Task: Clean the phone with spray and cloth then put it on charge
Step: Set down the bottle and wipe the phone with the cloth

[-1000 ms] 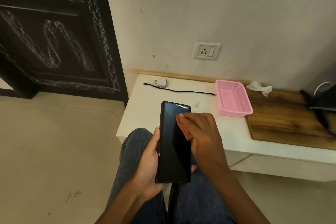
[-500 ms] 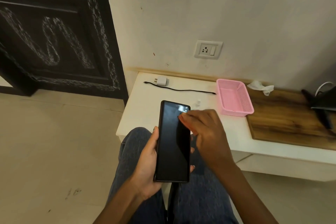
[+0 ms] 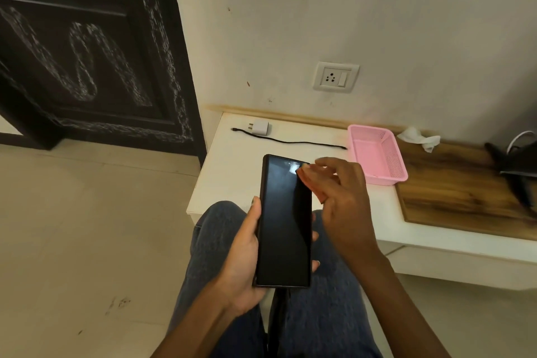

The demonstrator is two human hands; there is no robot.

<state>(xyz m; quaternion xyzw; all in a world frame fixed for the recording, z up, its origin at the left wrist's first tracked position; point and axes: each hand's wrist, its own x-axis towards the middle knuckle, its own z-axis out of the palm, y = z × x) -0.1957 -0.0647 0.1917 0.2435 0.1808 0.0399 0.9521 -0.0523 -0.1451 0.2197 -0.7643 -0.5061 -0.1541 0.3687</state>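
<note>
- Two hands meet at the phone, my landmark here; I see it held upright over the lap, dark screen facing me, its top end over the front edge of the white counter.
- Left of the phone, my left hand cradles it: the thumb lies along the left edge and fingertips curl round the right edge.
- Beyond the phone's top, on the counter by the wall, a white charger plug lies with a black cable running rightward.
- Above those, a wall socket is set in the wall.
- At the phone's upper right corner, my right hand pinches an orange cloth between thumb and fingers; the cloth touches the screen's right edge.
- Right of the phone, a pink basket stands on the counter.
- Further right, a crumpled white tissue lies on a wooden board.
</note>
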